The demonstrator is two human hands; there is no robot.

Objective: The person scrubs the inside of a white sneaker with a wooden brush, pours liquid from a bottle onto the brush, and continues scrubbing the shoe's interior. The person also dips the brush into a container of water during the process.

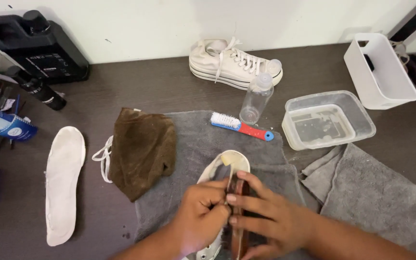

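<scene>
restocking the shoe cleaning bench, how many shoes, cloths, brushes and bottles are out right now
shoes: 2, a white sneaker by the wall and one under the left hand and right hand
cloths: 3, a brown cloth and two grey towels
brushes: 2, a blue and red brush and a wooden brush
bottles: 2, a clear bottle and a black bottle
total: 9

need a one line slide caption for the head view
Two hands, left and right, press a brown brush onto a white sneaker lying on a grey towel.
</scene>
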